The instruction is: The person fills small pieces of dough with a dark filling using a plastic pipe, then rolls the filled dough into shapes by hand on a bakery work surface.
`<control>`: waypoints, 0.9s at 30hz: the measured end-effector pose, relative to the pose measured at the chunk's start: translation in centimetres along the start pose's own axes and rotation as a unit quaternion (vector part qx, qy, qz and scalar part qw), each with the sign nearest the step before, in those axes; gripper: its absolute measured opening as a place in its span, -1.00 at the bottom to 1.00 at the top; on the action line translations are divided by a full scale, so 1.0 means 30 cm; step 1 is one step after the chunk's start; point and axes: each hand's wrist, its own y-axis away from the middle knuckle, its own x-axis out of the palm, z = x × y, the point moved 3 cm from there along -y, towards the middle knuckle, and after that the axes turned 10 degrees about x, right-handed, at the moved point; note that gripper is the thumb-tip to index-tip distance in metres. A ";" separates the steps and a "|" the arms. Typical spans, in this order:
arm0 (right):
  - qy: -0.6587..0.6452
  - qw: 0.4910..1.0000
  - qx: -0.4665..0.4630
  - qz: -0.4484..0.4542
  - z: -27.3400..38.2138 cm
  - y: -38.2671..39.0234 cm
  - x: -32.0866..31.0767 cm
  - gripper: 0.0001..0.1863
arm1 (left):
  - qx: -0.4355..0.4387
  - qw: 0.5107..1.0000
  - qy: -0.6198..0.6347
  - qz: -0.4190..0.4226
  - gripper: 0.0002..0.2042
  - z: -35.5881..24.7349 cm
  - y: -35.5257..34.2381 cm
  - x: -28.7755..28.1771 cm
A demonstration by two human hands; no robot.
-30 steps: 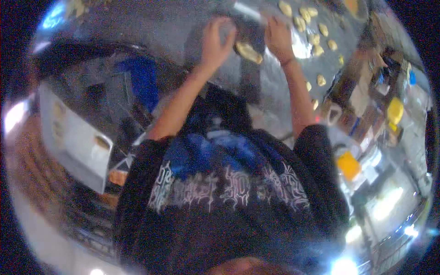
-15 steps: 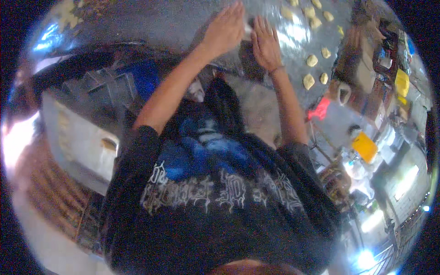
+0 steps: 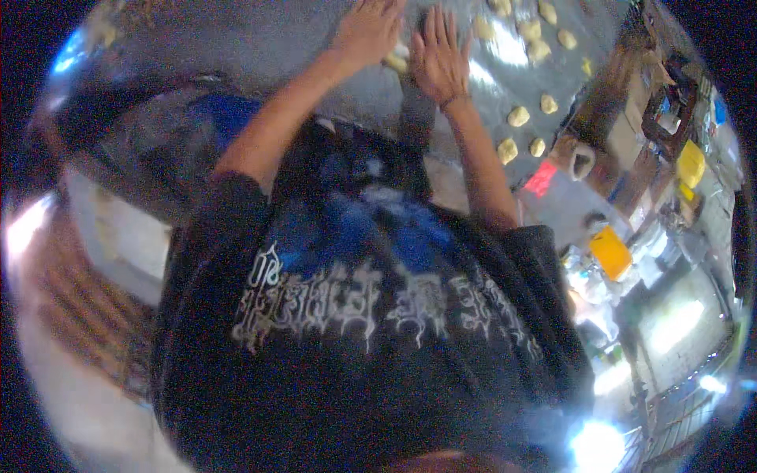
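My left hand (image 3: 369,31) lies palm down on the grey metal worktop (image 3: 276,39), its fingers stretched forward toward the top edge. Beside it, my right hand (image 3: 439,61) is also flat and palm down, with the fingers slightly apart. A pale strip of dough (image 3: 396,62) shows in the gap between the hands. Part of it may be hidden under them. To the right of my right hand, several small pale dough pieces (image 3: 517,117) are spread over the same surface, with more (image 3: 531,30) farther off.
A white block-like thing with a dark opening (image 3: 582,162) stands by the worktop's right edge. Farther right are a yellow-orange object (image 3: 611,253), a yellow bag (image 3: 691,163) and clutter. At left is a pale box-like panel (image 3: 118,229). My body is close against the near edge.
Both hands have shifted slightly left in the view, still flat. More of the dough strip now shows between them. The whole view has also turned a little.
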 end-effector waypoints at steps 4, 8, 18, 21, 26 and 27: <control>0.027 0.994 0.067 0.078 0.035 -0.031 -0.042 -0.34 | -0.027 0.999 0.040 -0.025 -0.43 0.015 0.028 -0.027; -0.006 0.998 -0.046 -0.034 0.014 0.013 -0.054 -0.26 | -0.006 0.993 0.111 -0.026 -0.45 0.016 0.017 -0.059; 0.047 0.994 0.098 0.027 -0.035 0.055 -0.068 -0.34 | -0.141 0.983 0.092 -0.066 -0.45 0.033 -0.011 0.073; 0.048 0.991 0.120 0.033 -0.051 0.038 -0.044 -0.32 | -0.178 0.977 0.078 -0.084 -0.45 0.056 -0.017 0.086; 0.073 0.988 0.138 0.012 -0.100 -0.017 -0.013 -0.31 | -0.203 0.966 0.123 -0.105 -0.45 0.055 -0.057 0.023; 0.093 0.987 0.133 0.001 -0.117 -0.027 -0.015 -0.31 | -0.205 0.953 0.170 -0.144 -0.45 0.041 -0.067 0.005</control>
